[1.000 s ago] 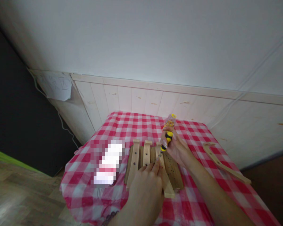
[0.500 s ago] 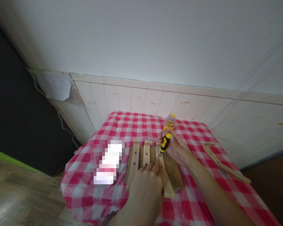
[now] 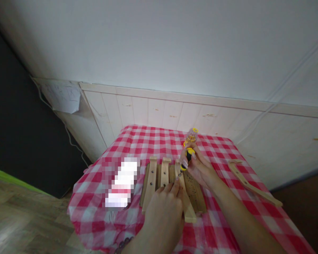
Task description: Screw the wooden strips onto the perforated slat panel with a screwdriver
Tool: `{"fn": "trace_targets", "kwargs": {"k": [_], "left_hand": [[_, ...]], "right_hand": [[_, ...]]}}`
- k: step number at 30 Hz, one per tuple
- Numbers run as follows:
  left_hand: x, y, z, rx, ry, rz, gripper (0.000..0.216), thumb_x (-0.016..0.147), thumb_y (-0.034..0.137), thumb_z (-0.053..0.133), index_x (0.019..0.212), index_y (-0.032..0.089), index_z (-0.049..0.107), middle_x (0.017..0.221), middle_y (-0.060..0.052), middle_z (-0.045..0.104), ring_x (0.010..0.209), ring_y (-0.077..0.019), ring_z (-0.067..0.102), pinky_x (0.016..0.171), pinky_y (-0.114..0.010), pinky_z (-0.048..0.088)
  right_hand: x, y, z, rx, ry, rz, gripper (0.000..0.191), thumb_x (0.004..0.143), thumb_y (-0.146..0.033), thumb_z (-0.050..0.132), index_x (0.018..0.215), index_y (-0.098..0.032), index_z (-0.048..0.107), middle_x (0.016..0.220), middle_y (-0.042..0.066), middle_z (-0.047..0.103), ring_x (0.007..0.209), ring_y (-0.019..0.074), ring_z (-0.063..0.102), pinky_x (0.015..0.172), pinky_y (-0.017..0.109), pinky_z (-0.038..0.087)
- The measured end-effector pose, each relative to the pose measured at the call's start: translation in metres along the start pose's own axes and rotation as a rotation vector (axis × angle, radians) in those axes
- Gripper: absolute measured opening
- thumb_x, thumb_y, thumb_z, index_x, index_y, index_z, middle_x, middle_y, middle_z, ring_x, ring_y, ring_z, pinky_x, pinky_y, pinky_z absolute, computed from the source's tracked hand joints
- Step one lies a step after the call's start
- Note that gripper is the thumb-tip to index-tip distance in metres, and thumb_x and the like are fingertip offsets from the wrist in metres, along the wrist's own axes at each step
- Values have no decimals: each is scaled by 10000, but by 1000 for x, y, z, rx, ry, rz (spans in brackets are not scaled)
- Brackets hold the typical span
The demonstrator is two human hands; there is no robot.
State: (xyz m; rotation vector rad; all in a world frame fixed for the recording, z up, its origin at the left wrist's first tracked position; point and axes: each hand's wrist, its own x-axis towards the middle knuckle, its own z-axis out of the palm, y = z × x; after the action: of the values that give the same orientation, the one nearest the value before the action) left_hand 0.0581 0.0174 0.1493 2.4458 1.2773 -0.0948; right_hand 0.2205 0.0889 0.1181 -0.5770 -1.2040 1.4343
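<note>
My right hand (image 3: 200, 164) is wrapped round a yellow-and-black screwdriver (image 3: 190, 154). Its tip meets a screw in the third pale wooden hook (image 3: 188, 208), which lies on a brown wooden board (image 3: 198, 194). With fingers stretched out, my left hand (image 3: 165, 208) presses on that hook just below the screw. Left of it on the same board lie two more wooden hooks, the outer one (image 3: 153, 176) and the middle one (image 3: 164, 169), each showing dark screw heads. My left hand hides their lower parts. Small dark holes or marks dot the board's right part.
A clear bit holder (image 3: 192, 135) with yellow ends stands behind my right hand. Another wooden hook (image 3: 243, 181) lies to the right on the checked tablecloth (image 3: 159, 135). A blurred-out white object (image 3: 123, 181) is at left. The panelled wall (image 3: 140, 107) borders the table's back.
My right hand's fingers have shifted round the screwdriver handle and now cover more of its lower part. The left hand, the hooks and the board stay put.
</note>
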Motion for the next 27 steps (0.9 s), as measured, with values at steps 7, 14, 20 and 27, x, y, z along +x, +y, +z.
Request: {"fn": "trace_targets", "kwargs": {"k": [7, 14, 20, 27], "left_hand": [[-1, 1, -1, -12, 10, -10, 666, 873, 37, 582, 1537, 86, 580, 1641, -161, 513, 1400, -343, 634, 1127, -445, 572], [-1, 0, -1, -14, -9, -3, 632, 861, 40, 599, 1491, 76, 626, 1640, -176, 514, 1398, -352, 635, 1135, -459, 570], [-1, -1, -1, -16, 20, 17, 651, 846, 10, 579, 1495, 55, 612, 1627, -196, 517, 1380, -346, 653, 1130, -469, 574], [-1, 0, -1, -2, -15, 4, 655, 862, 37, 568, 1517, 67, 597, 1646, -181, 504, 1394, -345, 640, 1136, -451, 560]], "right_hand": [[2, -2, -1, 24, 13, 40, 322, 934, -579, 750, 961, -258, 737, 741, -11, 565, 670, 178, 523, 656, 308, 522], [0, 0, -3, -15, -12, 9, 302, 886, -554, 825, 962, -278, 730, 965, 44, 684, 945, 234, 650, 863, 389, 569], [0, -3, -1, -9, -24, 14, 308, 868, -537, 853, 977, -292, 701, 982, 40, 696, 1028, 244, 670, 917, 409, 559], [-1, -2, -5, -33, -27, 20, 348, 870, -533, 857, 986, -303, 622, 762, -32, 601, 719, 183, 548, 695, 319, 472]]}}
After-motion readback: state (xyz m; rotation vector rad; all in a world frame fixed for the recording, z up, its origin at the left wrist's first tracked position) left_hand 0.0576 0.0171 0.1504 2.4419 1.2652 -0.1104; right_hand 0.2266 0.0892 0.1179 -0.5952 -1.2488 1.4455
